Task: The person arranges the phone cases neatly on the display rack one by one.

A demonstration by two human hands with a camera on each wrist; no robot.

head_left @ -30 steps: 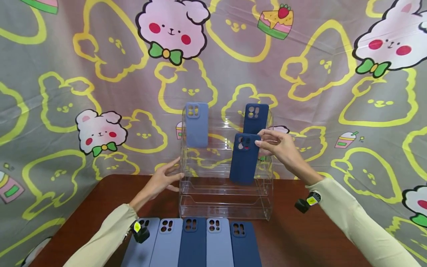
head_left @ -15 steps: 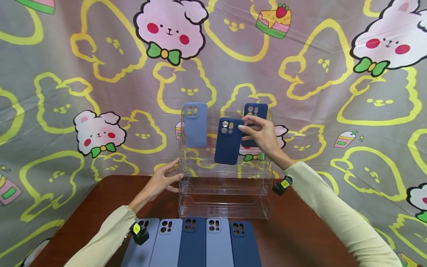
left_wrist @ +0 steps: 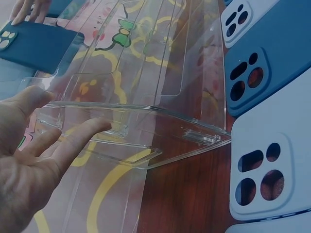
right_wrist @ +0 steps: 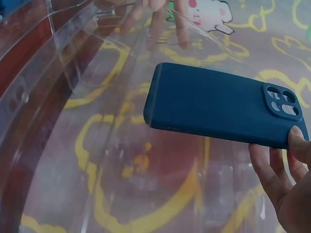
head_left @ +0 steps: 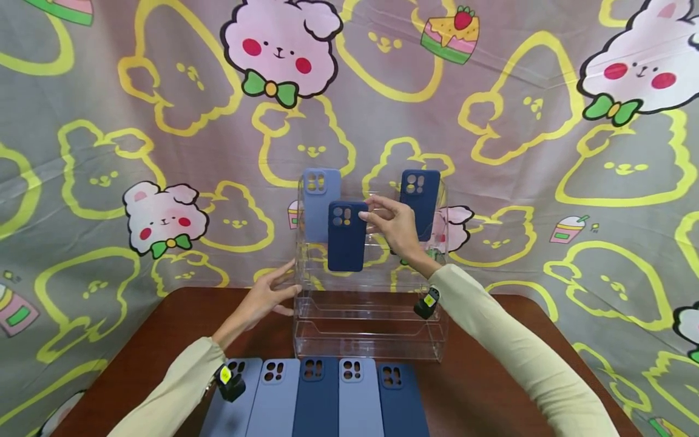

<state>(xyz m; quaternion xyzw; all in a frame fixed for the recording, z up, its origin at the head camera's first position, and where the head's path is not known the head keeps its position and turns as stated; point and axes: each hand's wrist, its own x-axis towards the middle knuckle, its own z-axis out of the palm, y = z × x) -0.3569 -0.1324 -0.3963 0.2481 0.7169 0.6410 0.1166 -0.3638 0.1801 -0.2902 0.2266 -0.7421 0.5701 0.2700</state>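
My right hand (head_left: 394, 224) pinches a dark blue phone case (head_left: 347, 240) by its upper right edge, thumb in front and fingers behind. The case hangs upright before a clear tiered display stand (head_left: 368, 346), overlapping a light blue phone case (head_left: 317, 212) on the top tier. Another dark blue case stands on that tier at the right, partly behind my wrist. My left hand (head_left: 269, 292) is at the stand's left side, fingers spread and fairly straight; in the left wrist view the fingertips lie along the clear side panel (left_wrist: 160, 126).
In front of the stand, several phone cases lie in a row on the brown table (head_left: 491, 376); one is a light blue case (head_left: 275, 394) and the rightmost is a dark blue case (head_left: 403, 400). A patterned curtain (head_left: 180, 139) hangs behind.
My right hand has carried the dark blue case leftward, from in front of the right-hand top case to in front of the light blue one. My left hand has stayed at the stand's side.
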